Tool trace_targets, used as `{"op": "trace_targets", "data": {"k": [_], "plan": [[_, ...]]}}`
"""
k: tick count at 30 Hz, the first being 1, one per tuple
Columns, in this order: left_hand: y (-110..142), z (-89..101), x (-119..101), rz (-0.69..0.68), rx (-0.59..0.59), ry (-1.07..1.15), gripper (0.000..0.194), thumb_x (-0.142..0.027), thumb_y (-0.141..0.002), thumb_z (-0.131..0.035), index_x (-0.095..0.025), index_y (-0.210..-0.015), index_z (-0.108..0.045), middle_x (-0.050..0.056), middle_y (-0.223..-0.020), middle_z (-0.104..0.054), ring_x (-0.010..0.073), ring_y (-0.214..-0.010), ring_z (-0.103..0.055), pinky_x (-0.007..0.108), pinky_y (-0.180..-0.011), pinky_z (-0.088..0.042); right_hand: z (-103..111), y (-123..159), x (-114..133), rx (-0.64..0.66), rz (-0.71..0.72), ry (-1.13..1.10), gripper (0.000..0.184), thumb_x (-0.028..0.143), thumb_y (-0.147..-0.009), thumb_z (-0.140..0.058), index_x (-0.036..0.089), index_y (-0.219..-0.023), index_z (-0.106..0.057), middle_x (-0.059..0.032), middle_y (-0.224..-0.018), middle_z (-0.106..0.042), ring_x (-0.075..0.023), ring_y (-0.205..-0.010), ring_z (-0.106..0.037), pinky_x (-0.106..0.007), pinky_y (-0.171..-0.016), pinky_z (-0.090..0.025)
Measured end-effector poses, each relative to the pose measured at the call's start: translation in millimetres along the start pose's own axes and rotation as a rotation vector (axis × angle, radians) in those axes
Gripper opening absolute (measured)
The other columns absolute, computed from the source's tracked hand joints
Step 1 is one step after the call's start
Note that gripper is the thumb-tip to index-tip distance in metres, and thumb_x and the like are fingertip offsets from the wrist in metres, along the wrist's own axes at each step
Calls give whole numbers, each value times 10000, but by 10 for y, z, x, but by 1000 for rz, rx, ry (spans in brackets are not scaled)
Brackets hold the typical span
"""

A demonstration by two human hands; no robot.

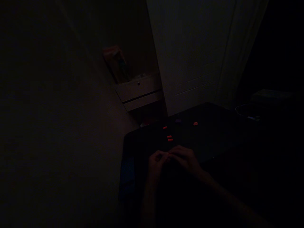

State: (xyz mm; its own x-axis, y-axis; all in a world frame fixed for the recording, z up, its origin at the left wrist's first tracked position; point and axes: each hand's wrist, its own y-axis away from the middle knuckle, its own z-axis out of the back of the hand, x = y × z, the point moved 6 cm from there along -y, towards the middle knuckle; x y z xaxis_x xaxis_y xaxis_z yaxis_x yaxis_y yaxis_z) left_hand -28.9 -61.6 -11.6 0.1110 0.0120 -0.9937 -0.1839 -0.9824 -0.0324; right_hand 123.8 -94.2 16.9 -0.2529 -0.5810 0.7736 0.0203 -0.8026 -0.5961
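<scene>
The scene is very dark. Near the front of a dark table point(147, 139), my left hand point(156, 161) and my right hand point(185, 156) meet at their fingertips. Both are closed in a pinch around a small orange piece point(169, 154), mostly covered by the fingers; its exact kind is unclear. Just beyond them, two short orange rod-shaped pieces point(169, 138) lie side by side. Another orange rod point(165, 127) lies farther back. Toward the back right sits a rounder orange piece point(195, 123), and left of it a small purple block point(178, 121).
A dark blue flat object point(127, 174) lies at the table's left edge. Behind the table stand a pale drawer unit point(140, 91) with items on top and a large light panel point(187, 57). A white cable point(239, 107) curves at the right. A wall point(71, 126) runs along the left.
</scene>
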Motion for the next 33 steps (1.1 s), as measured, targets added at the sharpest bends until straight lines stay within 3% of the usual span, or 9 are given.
{"op": "trace_targets", "data": {"k": [7, 13, 23, 33], "plan": [[-9, 27, 21, -41, -105, 9, 275, -418, -797, -764, -146, -832, -768, 39, -762, -725, 145, -710, -635, 250, -691, -480, -16, -27, -3, -46, -8, 52, 161, 311, -943, -664, 245, -1037, -777, -64, -986, -728, -205, -897, -709, -328, -821, -573], [11, -5, -18, -36, -63, 58, 299, -319, -720, -840, -172, -975, -783, 95, -1023, -784, 235, -978, -715, 337, -909, -528, 12, -28, -60, -78, -45, 52, 166, 321, -916, -698, 240, -1046, -761, -62, -1009, -750, -215, -926, -720, -339, -843, -576], [18, 52, -17, -34, -160, 6, 308, -343, -724, -825, -154, -967, -804, 120, -992, -795, 256, -937, -730, 366, -881, -551, 15, -15, -70, -82, -51, 69, 143, 305, -927, -682, 246, -1038, -752, -54, -994, -739, -209, -918, -711, -331, -829, -572], [14, -9, -87, -127, -46, -116, 227, -323, -820, -729, -166, -960, -813, 97, -1003, -775, 237, -958, -689, 336, -886, -511, 10, 3, -124, -114, -10, 144, 139, 323, -937, -668, 239, -1022, -739, -55, -962, -717, -205, -871, -700, -322, -777, -573]]}}
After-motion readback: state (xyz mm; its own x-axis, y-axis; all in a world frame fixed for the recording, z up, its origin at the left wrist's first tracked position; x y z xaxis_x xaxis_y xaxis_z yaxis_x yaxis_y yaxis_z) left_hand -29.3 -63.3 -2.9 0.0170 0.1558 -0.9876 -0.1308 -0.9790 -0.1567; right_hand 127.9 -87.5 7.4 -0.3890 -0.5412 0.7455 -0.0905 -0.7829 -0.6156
